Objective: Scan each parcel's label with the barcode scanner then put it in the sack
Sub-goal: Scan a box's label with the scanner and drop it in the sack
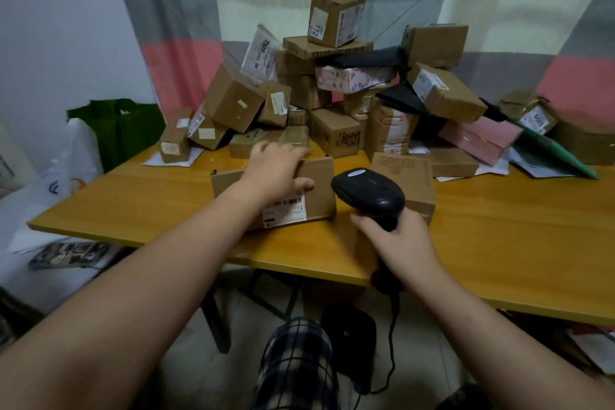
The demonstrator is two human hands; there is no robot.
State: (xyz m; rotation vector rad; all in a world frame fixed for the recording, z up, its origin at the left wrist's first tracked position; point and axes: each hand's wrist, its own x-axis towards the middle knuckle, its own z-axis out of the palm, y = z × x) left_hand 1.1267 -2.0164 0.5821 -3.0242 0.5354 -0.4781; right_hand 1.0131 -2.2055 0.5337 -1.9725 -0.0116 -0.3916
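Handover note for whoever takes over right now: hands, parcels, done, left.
Left hand grips the top edge of a cardboard parcel standing near the front edge of the table, label facing the person.
Right hand holds the barcode scanner, aimed toward that label.
Parcel pile sits at the table's back.
Green bag and white bags stand left of the table.
Done: one parcel set up for scanning.
Left: scan it, sack it, then the pile.

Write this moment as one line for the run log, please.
step: label scan | left hand: holds parcel upright on table | right hand: grips barcode scanner, head beside label
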